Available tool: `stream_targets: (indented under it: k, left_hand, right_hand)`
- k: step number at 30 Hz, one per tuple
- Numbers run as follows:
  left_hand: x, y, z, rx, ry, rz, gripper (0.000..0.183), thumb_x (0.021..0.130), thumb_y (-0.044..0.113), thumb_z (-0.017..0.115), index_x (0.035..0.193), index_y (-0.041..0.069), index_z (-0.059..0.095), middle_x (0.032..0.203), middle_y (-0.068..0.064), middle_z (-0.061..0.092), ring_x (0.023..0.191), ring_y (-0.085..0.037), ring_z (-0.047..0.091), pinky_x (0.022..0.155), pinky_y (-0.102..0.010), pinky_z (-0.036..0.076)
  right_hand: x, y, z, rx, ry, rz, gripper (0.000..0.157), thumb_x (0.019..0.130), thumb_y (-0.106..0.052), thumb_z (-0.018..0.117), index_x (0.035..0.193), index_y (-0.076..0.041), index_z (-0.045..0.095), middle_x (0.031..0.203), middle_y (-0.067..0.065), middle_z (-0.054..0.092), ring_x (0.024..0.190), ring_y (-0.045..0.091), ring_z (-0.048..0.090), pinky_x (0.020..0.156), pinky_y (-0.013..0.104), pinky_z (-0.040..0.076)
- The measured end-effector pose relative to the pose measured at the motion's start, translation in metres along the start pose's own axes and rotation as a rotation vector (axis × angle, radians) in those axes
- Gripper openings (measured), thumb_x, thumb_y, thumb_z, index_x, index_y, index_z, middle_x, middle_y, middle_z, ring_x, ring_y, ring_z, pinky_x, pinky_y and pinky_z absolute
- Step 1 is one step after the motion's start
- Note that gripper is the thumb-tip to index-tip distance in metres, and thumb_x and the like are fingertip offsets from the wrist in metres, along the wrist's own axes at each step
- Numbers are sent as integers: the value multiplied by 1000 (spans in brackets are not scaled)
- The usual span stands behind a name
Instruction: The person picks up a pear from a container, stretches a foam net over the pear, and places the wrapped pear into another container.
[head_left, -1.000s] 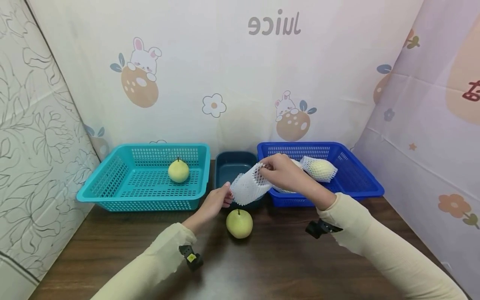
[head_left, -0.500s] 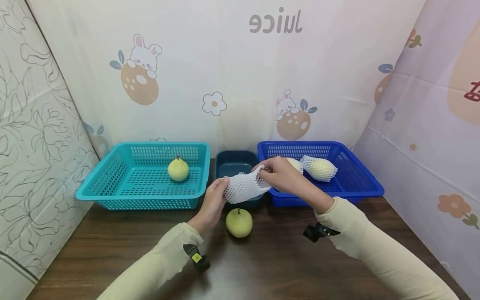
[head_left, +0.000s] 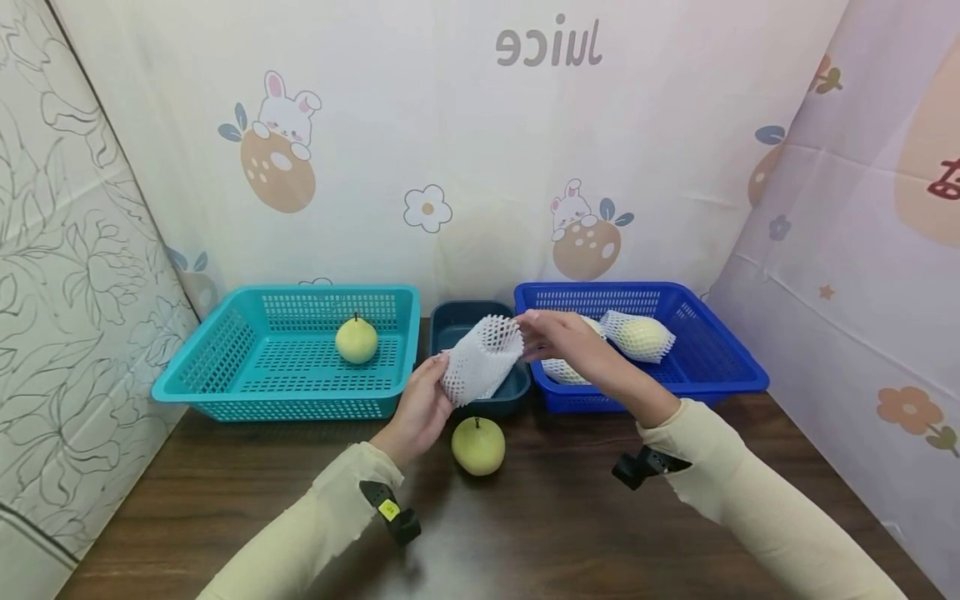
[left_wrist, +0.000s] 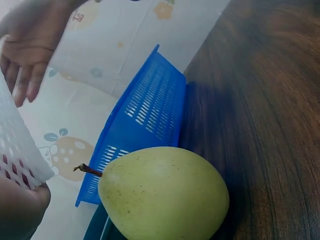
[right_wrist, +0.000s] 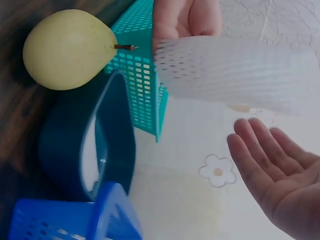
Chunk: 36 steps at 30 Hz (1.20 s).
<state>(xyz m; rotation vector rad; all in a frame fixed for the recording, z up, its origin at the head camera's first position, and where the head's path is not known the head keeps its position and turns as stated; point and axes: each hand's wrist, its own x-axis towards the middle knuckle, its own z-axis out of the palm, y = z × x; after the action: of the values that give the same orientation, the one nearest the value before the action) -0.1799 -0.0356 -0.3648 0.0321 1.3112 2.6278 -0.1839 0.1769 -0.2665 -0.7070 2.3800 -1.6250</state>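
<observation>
My left hand (head_left: 418,412) holds a white foam fruit net (head_left: 480,367) by its lower end, above the small dark teal box. The net looks limp, with its mouth turned up toward the right. My right hand (head_left: 562,337) is beside that mouth with nothing in its grasp; the right wrist view shows its fingers (right_wrist: 257,150) extended and apart from the net. A bare yellow-green pear (head_left: 478,447) stands stem up on the table, just in front of the box. It also appears large in the left wrist view.
A turquoise basket (head_left: 225,392) at the left holds one bare pear (head_left: 356,340). The blue basket (head_left: 720,375) at the right holds netted pears (head_left: 640,339), partly behind my right hand. Between them sits the dark teal box (head_left: 517,392), with something white inside. A printed curtain (head_left: 480,150) hangs behind.
My right hand pinched the net's upper end before and has let go of it. The net has tilted more upright in my left hand. The pears have stayed put.
</observation>
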Motion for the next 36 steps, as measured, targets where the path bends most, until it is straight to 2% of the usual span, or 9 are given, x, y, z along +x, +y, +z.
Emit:
stream_targets:
  k: [3, 6, 10, 15, 20, 23, 27, 32, 36]
  left_hand:
    - [-1, 4, 1, -41, -26, -15, 40, 105, 23, 36, 139, 2, 35, 140, -13, 40, 125, -23, 40, 106, -44, 30]
    - [-3, 7, 3, -76, -60, -44, 41, 105, 21, 33, 143, 5, 31, 143, -12, 38, 129, -23, 37, 108, -43, 28]
    - [-7, 9, 8, -85, -119, -79, 43, 106, 19, 29, 147, 6, 27, 147, -11, 33, 133, -24, 32, 109, -42, 26]
    - [-8, 10, 11, -65, -161, -94, 43, 106, 19, 29, 147, 6, 26, 147, -12, 32, 133, -25, 31, 109, -43, 26]
    - [-7, 9, 9, -31, -177, -91, 44, 106, 19, 29, 147, 5, 24, 147, -13, 30, 133, -25, 30, 109, -43, 26]
    - [-7, 8, 7, -4, -183, -87, 44, 106, 18, 29, 147, 3, 23, 147, -14, 29, 132, -27, 31, 108, -44, 27]
    - [-6, 8, 5, 32, -175, -88, 44, 106, 16, 29, 147, 2, 22, 148, -15, 30, 133, -29, 30, 107, -46, 28]
    - [-6, 7, 2, 58, -161, -88, 44, 105, 16, 29, 148, 4, 23, 148, -14, 31, 135, -29, 29, 107, -47, 27]
    - [-6, 5, 0, 79, -132, -89, 43, 106, 18, 30, 147, 7, 26, 147, -12, 33, 132, -26, 33, 106, -47, 29]
  right_hand:
    - [4, 9, 0, 80, 31, 56, 44, 104, -25, 37, 128, 11, 49, 111, 24, 59, 100, 35, 62, 86, 40, 50]
    - [9, 22, 7, 137, 41, 137, 39, 103, -20, 39, 121, 12, 50, 105, 20, 60, 96, 29, 64, 86, 39, 50]
    - [15, 36, 24, 275, 6, 212, 39, 102, -20, 37, 123, 10, 50, 107, 18, 62, 94, 22, 64, 89, 41, 49]
    - [17, 46, 43, 392, -107, 192, 53, 103, -35, 37, 142, 0, 36, 133, 20, 49, 111, 25, 56, 93, 45, 45]
    - [18, 49, 51, 425, -116, 161, 52, 102, -32, 42, 143, -1, 34, 135, 17, 45, 112, 20, 54, 96, 49, 42]
    - [19, 50, 54, 448, -86, 187, 46, 101, -25, 44, 139, 1, 40, 130, 14, 50, 107, 18, 56, 94, 47, 44]
    - [20, 53, 54, 512, -41, 223, 42, 101, -26, 44, 131, 3, 48, 115, 10, 59, 97, 16, 60, 87, 38, 49]
    - [21, 55, 53, 672, 0, 232, 27, 101, -22, 43, 110, -1, 58, 97, 7, 62, 88, 17, 58, 80, 32, 49]
    - [21, 55, 53, 829, 19, 263, 19, 101, -19, 45, 101, -6, 58, 96, 7, 62, 89, 18, 57, 81, 31, 48]
